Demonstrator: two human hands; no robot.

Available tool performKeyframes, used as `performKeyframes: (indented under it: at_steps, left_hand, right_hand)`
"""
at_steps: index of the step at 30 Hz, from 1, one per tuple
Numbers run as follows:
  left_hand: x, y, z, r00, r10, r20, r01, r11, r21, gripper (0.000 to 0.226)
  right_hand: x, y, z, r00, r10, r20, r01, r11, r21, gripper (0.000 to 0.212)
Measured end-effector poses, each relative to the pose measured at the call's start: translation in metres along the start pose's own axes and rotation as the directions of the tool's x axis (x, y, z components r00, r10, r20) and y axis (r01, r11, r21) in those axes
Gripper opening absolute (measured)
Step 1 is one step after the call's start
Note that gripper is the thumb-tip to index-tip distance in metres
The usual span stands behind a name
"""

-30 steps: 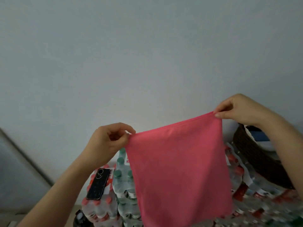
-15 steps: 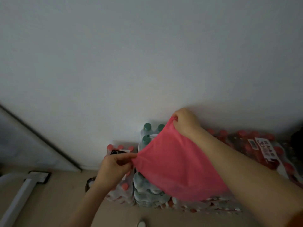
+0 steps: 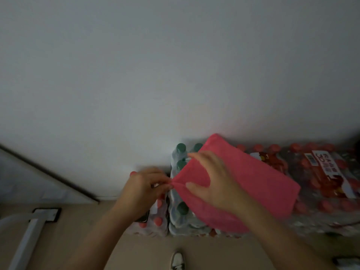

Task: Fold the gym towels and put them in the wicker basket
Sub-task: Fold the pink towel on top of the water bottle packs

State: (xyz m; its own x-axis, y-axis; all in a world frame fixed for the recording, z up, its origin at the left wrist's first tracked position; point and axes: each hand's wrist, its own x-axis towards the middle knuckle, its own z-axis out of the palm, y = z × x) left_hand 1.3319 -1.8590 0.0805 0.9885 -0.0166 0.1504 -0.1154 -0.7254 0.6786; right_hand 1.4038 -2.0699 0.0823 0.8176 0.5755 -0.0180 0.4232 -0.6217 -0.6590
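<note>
Left hand [image 3: 148,189] pinches one bunched corner of the towel [image 3: 253,184]. My right hand [image 3: 216,184] lies across the towel, thumb and forefinger spread; with the blur I cannot tell whether it grips. Towel looks doubled, held in air above the bottle packs [image 3: 181,210] against the wall [image 3: 175,75].

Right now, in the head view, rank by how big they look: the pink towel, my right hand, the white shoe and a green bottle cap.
1. pink towel
2. right hand
3. white shoe
4. green bottle cap
The hand's nearness to the camera inflates it.
</note>
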Motion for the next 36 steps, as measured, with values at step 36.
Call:
performKeyframes:
  at_steps: [36]
  left_hand:
    - [-0.119, 0.126, -0.149, 0.606, -0.337, -0.720, 0.105, 0.932, -0.348, 0.014]
  right_hand:
    - [-0.006, -0.110, -0.140, 0.938, -0.278, 0.206, 0.250, 0.956, 0.152, 0.009]
